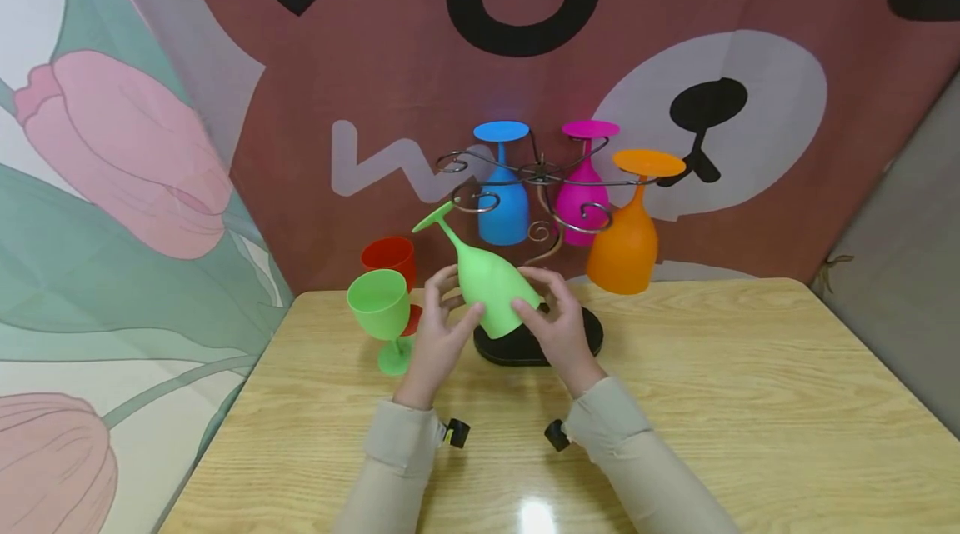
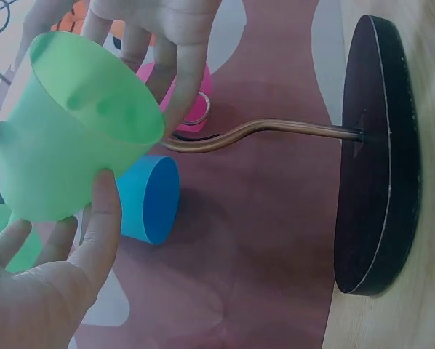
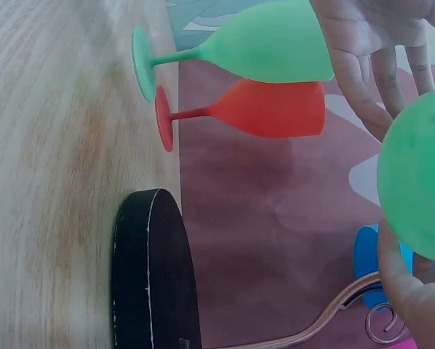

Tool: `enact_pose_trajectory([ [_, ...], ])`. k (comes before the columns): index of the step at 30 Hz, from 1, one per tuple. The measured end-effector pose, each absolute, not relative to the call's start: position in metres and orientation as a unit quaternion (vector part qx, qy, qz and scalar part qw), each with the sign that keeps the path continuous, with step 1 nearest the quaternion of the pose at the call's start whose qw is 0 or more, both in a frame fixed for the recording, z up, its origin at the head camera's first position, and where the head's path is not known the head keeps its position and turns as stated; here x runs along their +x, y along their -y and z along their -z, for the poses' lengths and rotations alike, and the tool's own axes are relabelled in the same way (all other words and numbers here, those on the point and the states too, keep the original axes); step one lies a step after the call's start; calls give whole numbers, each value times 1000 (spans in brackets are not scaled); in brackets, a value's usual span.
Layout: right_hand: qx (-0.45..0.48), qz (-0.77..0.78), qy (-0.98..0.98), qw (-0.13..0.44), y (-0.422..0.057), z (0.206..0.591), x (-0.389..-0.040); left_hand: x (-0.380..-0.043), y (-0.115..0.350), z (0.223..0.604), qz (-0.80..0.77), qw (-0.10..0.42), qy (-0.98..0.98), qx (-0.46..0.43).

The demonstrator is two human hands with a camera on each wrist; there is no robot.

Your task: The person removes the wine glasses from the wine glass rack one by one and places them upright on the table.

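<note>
Between both hands a light green plastic wine glass is held upside down and tilted, its foot up to the left beside a curled arm of the metal rack. My left hand grips the left side of the bowl with thumb and fingers. On the other side my right hand holds the bowl near its rim, thumb in front. In the left wrist view the mouth of the green glass faces down toward the rack's base. Blue, magenta and orange glasses hang inverted from the rack.
A second green glass stands upright on the wooden table at the left, with a red glass behind it. The rack's black base sits under the hands. A printed cloth covers the wall behind.
</note>
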State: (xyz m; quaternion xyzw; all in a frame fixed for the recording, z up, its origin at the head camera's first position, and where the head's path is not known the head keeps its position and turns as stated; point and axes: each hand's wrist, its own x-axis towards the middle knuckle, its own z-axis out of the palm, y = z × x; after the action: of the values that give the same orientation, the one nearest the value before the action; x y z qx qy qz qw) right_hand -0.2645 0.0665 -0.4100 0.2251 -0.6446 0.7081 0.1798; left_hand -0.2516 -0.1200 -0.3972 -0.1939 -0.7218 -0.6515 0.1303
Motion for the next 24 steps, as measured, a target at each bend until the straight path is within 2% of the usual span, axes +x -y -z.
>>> enact_pose_trajectory([
  [4, 210, -719, 639, 176, -68, 411, -263, -252, 118, 398, 643, 138, 725, -203],
  [8, 188, -720, 645, 171, -71, 413, -262, -252, 118, 399, 607, 182, 740, -227],
  [14, 139, -733, 655, 120, -79, 410, -260, -254, 119, 401, 552, 239, 752, -269],
  [24, 110, -729, 673, 57, -101, 397, -260, -254, 118, 405, 459, 219, 805, -305],
])
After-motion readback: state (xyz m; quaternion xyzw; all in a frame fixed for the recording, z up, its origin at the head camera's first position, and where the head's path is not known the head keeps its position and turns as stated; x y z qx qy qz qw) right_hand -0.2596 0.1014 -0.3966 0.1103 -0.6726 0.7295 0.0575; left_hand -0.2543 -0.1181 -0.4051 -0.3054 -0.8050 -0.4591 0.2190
